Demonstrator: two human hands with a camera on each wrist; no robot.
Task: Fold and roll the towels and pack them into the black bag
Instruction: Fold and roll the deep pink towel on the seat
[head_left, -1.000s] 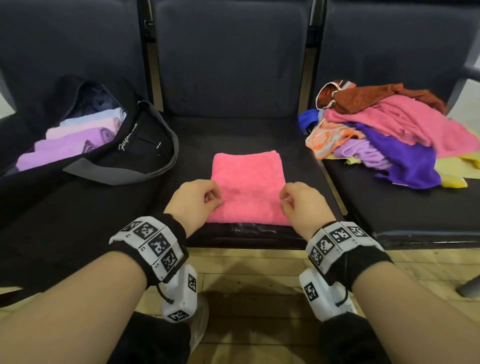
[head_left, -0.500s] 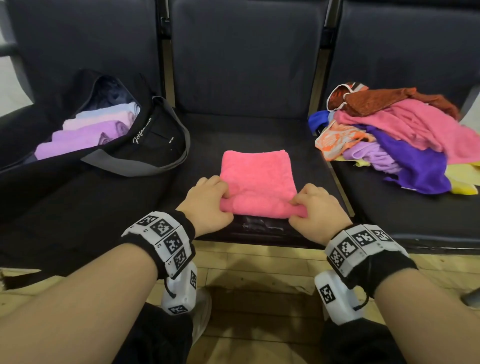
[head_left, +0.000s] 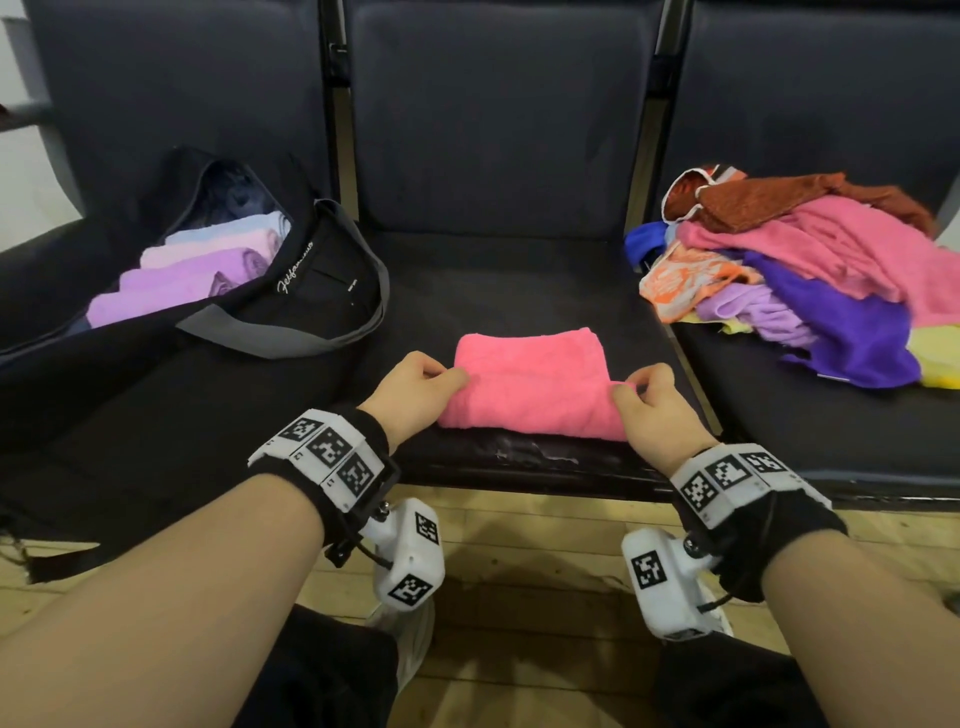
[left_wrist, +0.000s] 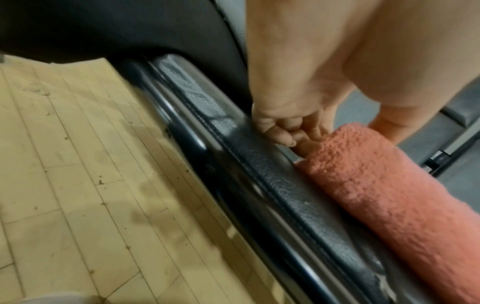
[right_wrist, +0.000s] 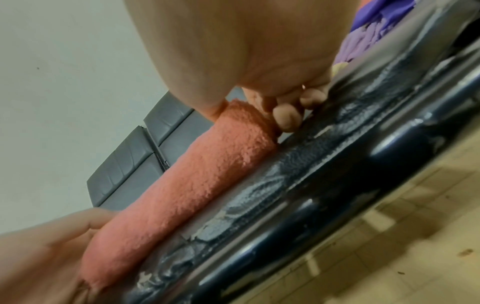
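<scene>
Both hands pinch the near rolled edge of the pink towel (head_left: 527, 382). Left hand (head_left: 413, 397) holds the left end and right hand (head_left: 654, 410) holds the right end, fingers curled on the cloth. It lies on the middle seat (head_left: 519, 291), its roll running side to side, flat part stretching away from the hands. Rolling likely goes forward. Off left, the black bag (head_left: 322, 291) holds rolled towels (head_left: 197, 275). A messy towel pile (head_left: 810, 275) waits right.

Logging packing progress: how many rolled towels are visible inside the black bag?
4, side by side in the black bag: pale blue farthest, pink, two lilac. More may be hidden.
</scene>
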